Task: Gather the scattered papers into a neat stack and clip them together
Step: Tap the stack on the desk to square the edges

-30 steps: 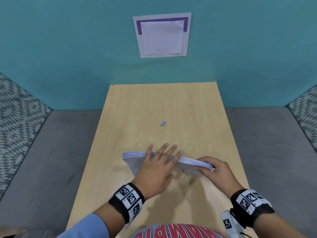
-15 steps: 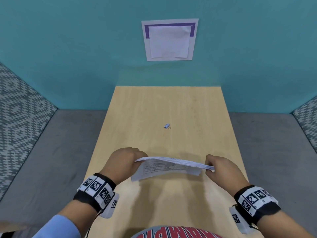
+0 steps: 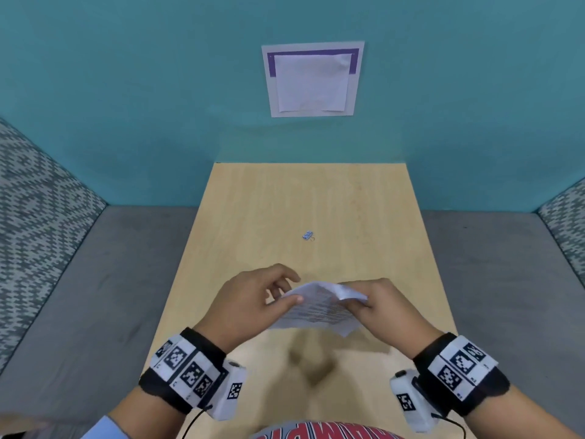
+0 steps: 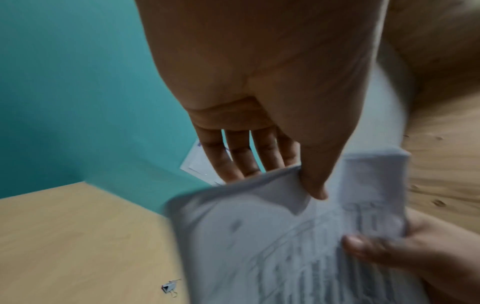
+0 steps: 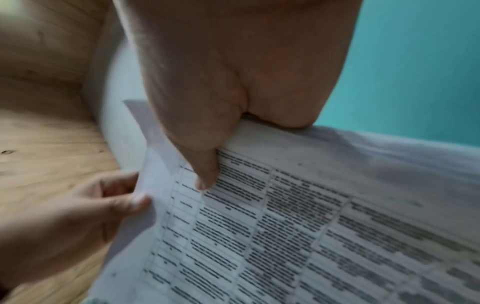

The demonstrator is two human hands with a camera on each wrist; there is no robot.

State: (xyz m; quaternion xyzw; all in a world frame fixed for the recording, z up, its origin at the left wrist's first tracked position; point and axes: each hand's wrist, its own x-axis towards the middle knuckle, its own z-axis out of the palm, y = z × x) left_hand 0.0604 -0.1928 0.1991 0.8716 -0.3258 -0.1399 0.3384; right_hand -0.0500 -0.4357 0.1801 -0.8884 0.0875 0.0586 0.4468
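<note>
Left hand: my left hand pinches the left edge of the papers, thumb on the printed face, fingers behind the sheets.
Right hand: my right hand grips the right end of the papers, thumb pressed on the printed face and fingers curled behind.
Papers: one bunch held between both hands above the near half of the table, tilted with the printed face toward me; the top edge looks bent over.
Binder clip: I see the binder clip lying alone near the middle of the table, well apart from the papers, toward the far edge.
Wall: a sheet hangs on the teal wall past the far edge.
</note>
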